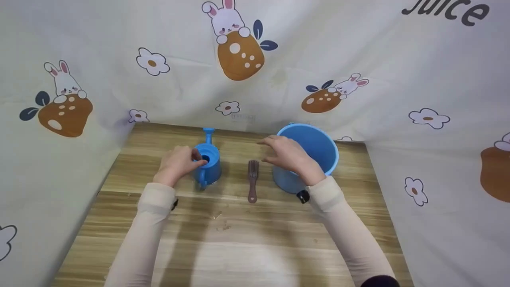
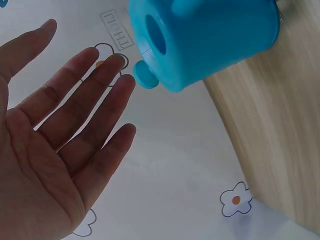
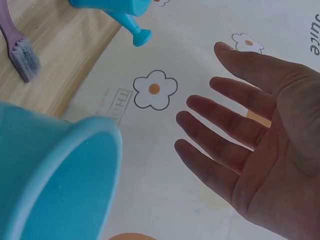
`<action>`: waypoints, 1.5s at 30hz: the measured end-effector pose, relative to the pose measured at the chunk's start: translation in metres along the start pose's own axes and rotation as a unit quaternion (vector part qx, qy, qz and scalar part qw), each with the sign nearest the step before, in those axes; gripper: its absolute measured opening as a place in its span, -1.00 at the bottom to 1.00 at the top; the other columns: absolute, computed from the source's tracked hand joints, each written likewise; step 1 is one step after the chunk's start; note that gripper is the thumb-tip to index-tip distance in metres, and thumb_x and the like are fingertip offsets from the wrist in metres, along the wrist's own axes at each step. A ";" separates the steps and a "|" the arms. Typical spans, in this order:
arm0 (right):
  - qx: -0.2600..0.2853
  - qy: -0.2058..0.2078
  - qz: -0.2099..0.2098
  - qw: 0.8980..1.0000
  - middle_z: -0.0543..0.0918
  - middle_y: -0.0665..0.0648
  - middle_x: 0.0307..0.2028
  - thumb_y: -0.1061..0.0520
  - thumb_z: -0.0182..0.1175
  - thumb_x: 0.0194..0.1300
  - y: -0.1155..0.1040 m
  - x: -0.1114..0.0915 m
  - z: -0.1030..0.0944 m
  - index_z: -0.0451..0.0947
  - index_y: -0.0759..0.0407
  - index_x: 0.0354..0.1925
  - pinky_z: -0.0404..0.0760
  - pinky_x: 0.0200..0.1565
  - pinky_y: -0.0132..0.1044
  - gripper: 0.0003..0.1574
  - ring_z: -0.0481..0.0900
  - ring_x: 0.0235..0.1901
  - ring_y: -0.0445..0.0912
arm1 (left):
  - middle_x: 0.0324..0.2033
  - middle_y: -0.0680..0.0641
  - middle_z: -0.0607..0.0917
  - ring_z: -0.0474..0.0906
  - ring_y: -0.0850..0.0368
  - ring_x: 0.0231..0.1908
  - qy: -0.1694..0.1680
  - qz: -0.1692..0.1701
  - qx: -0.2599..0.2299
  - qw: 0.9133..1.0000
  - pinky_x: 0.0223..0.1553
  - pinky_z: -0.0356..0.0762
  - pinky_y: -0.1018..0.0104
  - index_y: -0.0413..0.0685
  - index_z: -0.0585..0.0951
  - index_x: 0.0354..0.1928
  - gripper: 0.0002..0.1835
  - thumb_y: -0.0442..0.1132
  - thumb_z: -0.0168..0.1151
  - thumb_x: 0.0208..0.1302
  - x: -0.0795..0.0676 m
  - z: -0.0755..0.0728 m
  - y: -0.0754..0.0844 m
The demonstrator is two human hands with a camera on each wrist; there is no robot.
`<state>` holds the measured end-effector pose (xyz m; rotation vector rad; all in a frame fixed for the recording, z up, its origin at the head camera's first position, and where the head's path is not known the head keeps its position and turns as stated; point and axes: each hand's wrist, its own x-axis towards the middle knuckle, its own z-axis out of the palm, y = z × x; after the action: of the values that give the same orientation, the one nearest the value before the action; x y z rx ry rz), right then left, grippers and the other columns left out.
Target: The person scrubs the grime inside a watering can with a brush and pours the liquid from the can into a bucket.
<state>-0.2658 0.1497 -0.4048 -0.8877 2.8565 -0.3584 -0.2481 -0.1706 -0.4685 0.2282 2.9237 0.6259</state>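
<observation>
Seemingly pre-grasp: holding left hand (image 1: 177, 161) beside blue watering can (image 1: 212, 172), right hand (image 1: 293, 156) by blue bucket (image 1: 318, 150), with empty, extended fingers. Note brush (image 1: 253, 181) between, on counter (image 1: 231, 243). To grip, probably needs closer approach, curled fingers.

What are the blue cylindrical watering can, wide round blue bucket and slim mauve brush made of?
Blue cylindrical watering can: probably moulded plastic, satin; it is smooth, evenly coloured and softly shiny. Wide round blue bucket: likely plastic too, lightly glossy, with a thick smooth rim. Slim mauve brush: the even-toned handle looks matte plastic; pale bristles may be synthetic, but the fibre is unclear.
</observation>
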 end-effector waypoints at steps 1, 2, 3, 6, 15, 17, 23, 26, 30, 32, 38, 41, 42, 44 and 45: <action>0.001 -0.001 -0.002 1.000 0.60 0.13 0.22 0.00 0.32 0.28 0.000 0.000 0.002 0.49 0.05 0.28 0.54 0.21 -0.03 -0.38 0.57 0.21 0.05 | -0.12 -0.16 0.77 0.69 -0.14 -0.13 -0.001 0.000 -0.001 1.000 -0.20 0.62 -0.05 -0.09 0.72 -0.12 -0.61 0.09 0.29 0.28 -0.001 0.002 -0.001; 0.002 -0.002 -0.004 1.000 0.60 0.13 0.22 0.00 0.32 0.28 -0.001 0.000 0.004 0.49 0.05 0.28 0.53 0.21 -0.02 -0.38 0.57 0.21 0.05 | -0.14 -0.15 0.78 0.69 -0.12 -0.15 -0.003 -0.001 -0.002 1.000 -0.22 0.62 -0.02 -0.08 0.72 -0.13 -0.62 0.09 0.29 0.28 -0.002 0.005 -0.003; 0.002 -0.004 -0.006 1.000 0.60 0.13 0.23 0.00 0.32 0.28 -0.001 -0.001 0.005 0.49 0.06 0.28 0.53 0.22 -0.02 -0.38 0.57 0.21 0.05 | -0.16 -0.14 0.78 0.69 -0.10 -0.16 -0.003 -0.003 -0.005 1.000 -0.25 0.61 0.00 -0.07 0.72 -0.15 -0.63 0.08 0.28 0.28 -0.003 0.007 -0.004; 0.009 -0.009 -0.005 1.000 0.60 0.13 0.23 0.01 0.31 0.30 -0.002 -0.002 0.010 0.49 0.06 0.28 0.54 0.21 -0.01 -0.40 0.57 0.21 0.05 | -0.19 -0.12 0.78 0.69 -0.04 -0.21 -0.006 -0.014 -0.024 1.000 -0.29 0.61 0.07 -0.07 0.72 -0.17 -0.65 0.07 0.29 0.28 -0.006 0.015 -0.008; 0.010 -0.018 -0.013 1.000 0.60 0.10 0.23 0.04 0.28 0.32 -0.008 -0.006 0.023 0.51 0.03 0.27 0.58 0.15 -0.03 -0.44 0.61 0.16 0.05 | -0.17 -0.17 0.76 0.67 -0.03 -0.21 -0.004 -0.038 -0.092 0.995 -0.21 0.59 0.07 -0.15 0.68 -0.09 -0.64 0.01 0.22 0.35 -0.013 0.039 -0.023; 0.008 -0.018 -0.016 1.000 0.60 0.10 0.22 0.04 0.28 0.32 -0.009 -0.007 0.027 0.52 0.03 0.26 0.58 0.14 -0.02 -0.45 0.61 0.16 0.05 | -0.18 -0.18 0.75 0.66 -0.03 -0.22 -0.003 -0.043 -0.108 0.993 -0.20 0.58 0.07 -0.18 0.66 -0.08 -0.67 -0.04 0.16 0.40 -0.013 0.046 -0.025; -0.004 -0.014 -0.029 0.999 0.64 0.09 0.14 0.03 0.31 0.30 -0.013 -0.007 0.036 0.55 0.05 0.22 0.62 0.06 -0.05 -0.47 0.65 0.06 0.03 | -0.25 -0.22 0.69 0.58 -0.01 -0.28 0.019 -0.045 -0.175 0.983 -0.24 0.51 0.15 -0.29 0.58 -0.09 -0.72 -0.18 0.04 0.46 -0.010 0.064 -0.030; -0.004 -0.008 -0.038 0.999 0.67 0.09 0.09 0.03 0.31 0.29 -0.014 -0.007 0.040 0.56 0.05 0.20 0.64 0.01 -0.06 -0.49 0.67 0.02 0.01 | -0.28 -0.20 0.67 0.55 0.01 -0.31 0.027 -0.050 -0.198 0.979 -0.30 0.46 0.23 -0.25 0.54 -0.14 -0.75 -0.16 0.07 0.45 -0.011 0.072 -0.031; 0.000 -0.003 -0.043 0.999 0.69 0.08 0.04 -0.01 0.32 0.28 -0.013 -0.008 0.044 0.57 0.04 0.17 0.63 0.00 -0.06 -0.50 0.68 0.00 0.01 | -0.31 -0.15 0.63 0.51 0.00 -0.30 0.039 -0.063 -0.209 0.975 -0.30 0.38 0.26 -0.16 0.47 -0.20 -0.80 -0.15 0.15 0.41 -0.013 0.084 -0.033; 0.001 0.000 -0.048 0.999 0.70 0.09 0.04 -0.02 0.32 0.28 -0.012 -0.008 0.047 0.58 0.05 0.15 0.62 0.02 -0.05 -0.51 0.67 0.02 0.02 | -0.30 -0.15 0.63 0.52 0.00 -0.26 0.042 -0.065 -0.217 0.973 -0.26 0.39 0.25 -0.16 0.46 -0.21 -0.81 -0.17 0.16 0.39 -0.013 0.090 -0.034; 0.007 -0.006 -0.049 0.999 0.69 0.11 0.05 0.03 0.31 0.28 -0.011 -0.007 0.058 0.59 0.08 0.14 0.63 0.00 -0.04 -0.53 0.67 0.01 0.04 | -0.25 -0.18 0.65 0.50 0.06 -0.27 0.014 -0.061 -0.300 0.952 -0.25 0.39 0.30 -0.22 0.55 -0.16 -0.77 -0.15 0.11 0.45 -0.012 0.102 -0.040; 0.012 -0.016 -0.039 0.999 0.71 0.12 0.03 0.03 0.31 0.28 -0.012 -0.007 0.064 0.59 0.09 0.16 0.64 -0.02 -0.04 -0.51 0.69 -0.03 0.05 | -0.19 -0.23 0.67 0.51 0.10 -0.23 -0.005 -0.045 -0.345 0.937 -0.16 0.42 0.27 -0.28 0.60 -0.10 -0.68 -0.12 0.04 0.50 -0.010 0.107 -0.045; 0.014 -0.017 -0.036 0.999 0.72 0.12 0.01 0.04 0.30 0.28 -0.012 -0.007 0.066 0.59 0.09 0.16 0.64 -0.03 -0.05 -0.52 0.69 -0.05 0.05 | -0.16 -0.26 0.68 0.53 0.07 -0.18 -0.013 -0.037 -0.360 0.932 -0.10 0.44 0.24 -0.31 0.61 -0.08 -0.64 -0.12 0.01 0.52 -0.009 0.110 -0.047; 0.013 -0.018 -0.032 0.999 0.74 0.11 -0.03 0.04 0.30 0.28 -0.012 -0.007 0.070 0.60 0.07 0.16 0.64 -0.07 -0.07 -0.52 0.70 -0.11 0.02 | -0.07 -0.32 0.68 0.56 -0.04 -0.03 -0.030 -0.023 -0.391 0.919 0.09 0.45 0.11 -0.37 0.60 -0.04 -0.59 -0.12 -0.06 0.55 -0.009 0.113 -0.049; 0.015 -0.017 -0.030 0.999 0.74 0.11 -0.05 0.06 0.30 0.27 -0.012 -0.007 0.072 0.60 0.07 0.16 0.64 -0.08 -0.08 -0.52 0.70 -0.13 0.01 | -0.02 -0.33 0.68 0.56 -0.09 0.07 -0.034 -0.016 -0.402 0.915 0.19 0.41 0.04 -0.38 0.60 -0.02 -0.57 -0.12 -0.09 0.56 -0.009 0.115 -0.050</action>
<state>-0.2394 0.1307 -0.4705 -0.9661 2.7913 -0.3865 -0.2259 -0.1718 -0.5919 0.0945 2.3340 1.6771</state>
